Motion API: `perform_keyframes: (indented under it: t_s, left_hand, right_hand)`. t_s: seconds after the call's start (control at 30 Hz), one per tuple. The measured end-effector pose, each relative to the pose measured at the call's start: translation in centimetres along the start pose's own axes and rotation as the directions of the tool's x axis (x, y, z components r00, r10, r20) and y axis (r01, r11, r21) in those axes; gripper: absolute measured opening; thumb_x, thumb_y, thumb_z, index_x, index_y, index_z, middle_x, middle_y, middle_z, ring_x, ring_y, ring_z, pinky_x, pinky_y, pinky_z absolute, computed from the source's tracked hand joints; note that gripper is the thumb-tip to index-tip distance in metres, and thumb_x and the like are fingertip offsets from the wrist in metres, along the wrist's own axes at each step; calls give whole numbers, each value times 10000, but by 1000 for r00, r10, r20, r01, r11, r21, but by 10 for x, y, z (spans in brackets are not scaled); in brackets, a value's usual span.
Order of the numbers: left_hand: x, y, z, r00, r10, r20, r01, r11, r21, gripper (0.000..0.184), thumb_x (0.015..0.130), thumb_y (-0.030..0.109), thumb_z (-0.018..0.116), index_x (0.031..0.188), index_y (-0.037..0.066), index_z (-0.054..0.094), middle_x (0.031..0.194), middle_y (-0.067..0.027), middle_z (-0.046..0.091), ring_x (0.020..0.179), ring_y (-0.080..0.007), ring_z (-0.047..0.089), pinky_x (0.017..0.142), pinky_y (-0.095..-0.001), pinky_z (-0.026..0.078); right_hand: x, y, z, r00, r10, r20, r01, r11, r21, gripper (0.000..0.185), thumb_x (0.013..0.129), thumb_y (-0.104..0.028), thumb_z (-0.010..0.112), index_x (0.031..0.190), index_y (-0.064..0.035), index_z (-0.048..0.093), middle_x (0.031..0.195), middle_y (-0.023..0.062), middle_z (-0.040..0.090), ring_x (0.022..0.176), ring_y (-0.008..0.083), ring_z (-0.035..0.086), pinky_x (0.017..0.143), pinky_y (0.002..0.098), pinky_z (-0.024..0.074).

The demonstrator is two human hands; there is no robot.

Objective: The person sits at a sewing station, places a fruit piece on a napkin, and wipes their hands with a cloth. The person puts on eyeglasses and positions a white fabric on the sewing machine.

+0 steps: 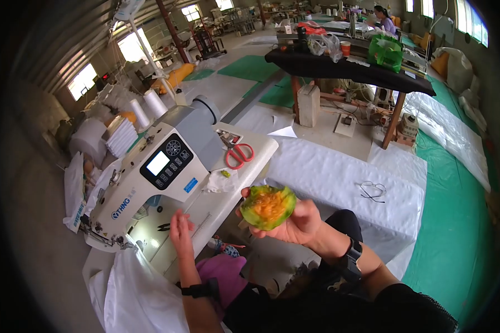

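A piece of melon (268, 206) with green skin and ragged orange flesh sits in my right hand (301, 223), whose fingers curl round it from beneath and the side. The cut or bitten face points up towards me. My left hand (181, 228) is raised over the front edge of the sewing machine table, fingers stretched up and nothing in them. Beside it stands a white sewing machine (150, 161) with a lit display. White fabric (144, 294) hangs from the table below the needle end.
Red-handled scissors (239, 156) and a crumpled paper (222, 180) with a small green scrap lie on the machine table. Eyeglasses (372, 191) rest on white sheeting at the right. Behind, a black-covered table (339, 64) carries bags and a cup. A person (385, 21) sits far back.
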State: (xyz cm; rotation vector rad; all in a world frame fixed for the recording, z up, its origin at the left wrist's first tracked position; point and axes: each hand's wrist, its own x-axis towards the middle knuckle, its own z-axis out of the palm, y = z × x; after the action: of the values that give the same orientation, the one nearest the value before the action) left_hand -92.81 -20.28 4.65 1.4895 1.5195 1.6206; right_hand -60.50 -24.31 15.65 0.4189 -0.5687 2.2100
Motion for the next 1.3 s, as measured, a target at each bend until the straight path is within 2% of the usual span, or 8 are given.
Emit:
perform_keyframes:
  t_s: [0.07, 0.2, 0.33, 0.57, 0.7, 0.77, 0.8, 1.3]
  left_hand:
    - [0, -3, -1, 1000, 0, -7, -1, 998, -58, 318, 974, 199, 459, 1202, -13, 522, 925, -61, 604, 680, -87, 528, 619, -231, 444]
    - [-1, -1, 0, 1000, -12, -20, 11, 999, -54, 311, 968, 186, 475, 1200, -16, 524, 921, -56, 611, 684, -79, 537, 624, -223, 451]
    - [-2, -4, -1, 1000, 7, -31, -9, 998, -64, 316, 966, 191, 483, 1202, -17, 523, 925, -57, 612, 684, -79, 537, 621, -221, 449]
    - [-2, -2, -4, 999, 5, -44, -8, 996, -83, 319, 963, 197, 490, 1202, -11, 532, 934, -62, 622, 678, -88, 533, 620, -229, 447]
    - [-5, 2, -1, 997, 25, -68, -26, 1000, -16, 303, 958, 177, 494, 1206, 9, 543, 940, -74, 632, 669, -92, 534, 601, -228, 446]
    - [-3, -8, -3, 997, -4, -80, 1, 999, -37, 301, 956, 172, 494, 1207, 14, 544, 934, -77, 632, 661, -92, 524, 604, -229, 441]
    - [-3, -9, -4, 996, -21, -82, 18, 999, -29, 314, 961, 191, 483, 1207, 5, 540, 931, -72, 624, 669, -93, 523, 614, -234, 440]
    - [-1, 5, 0, 992, -34, -124, 26, 998, -62, 322, 957, 194, 503, 1207, -8, 520, 923, -73, 606, 654, -108, 517, 598, -248, 439]
  right_hand:
    - [-1, 1, 3, 994, -91, -52, 65, 923, -379, 770, 786, -95, 680, 1426, 9, 265, 1402, 130, 385, 1270, 224, 399, 961, 344, 407]
    - [4, 10, 12, 961, -264, 87, 228, 571, -789, 772, 773, 87, 672, 1428, 10, 271, 1402, 107, 385, 1262, 172, 406, 1011, 339, 398]
    - [0, 13, 19, 978, -207, -33, 123, 693, -710, 805, 730, -37, 767, 1399, 23, 324, 1354, 92, 467, 1187, 197, 511, 1030, 342, 386]
    - [-7, 2, 38, 987, -10, 163, 108, 789, -604, 780, 773, 5, 714, 1426, -7, 287, 1499, 130, 268, 1311, 225, 388, 1046, 364, 376]
    - [1, -6, 56, 769, 250, 588, 261, 717, -646, 993, 715, -91, 802, 1468, -22, 159, 1479, 131, 301, 1310, 222, 389, 1051, 352, 352]
    - [-5, -12, 69, 745, 311, 590, 279, 657, -700, 693, 880, -269, 646, 1416, 3, 301, 1317, 355, 408, 1252, 440, 423, 999, 548, 362]
    - [5, 8, 69, 695, 82, 714, 528, 617, -584, 657, 856, -351, 668, 1236, 150, 476, 1226, 265, 543, 1127, 348, 555, 925, 396, 455]
    - [19, 16, 78, 810, -204, 550, 424, 852, -308, 547, 893, -303, 629, 1162, 164, 529, 1142, 314, 564, 1088, 420, 561, 894, 440, 465]
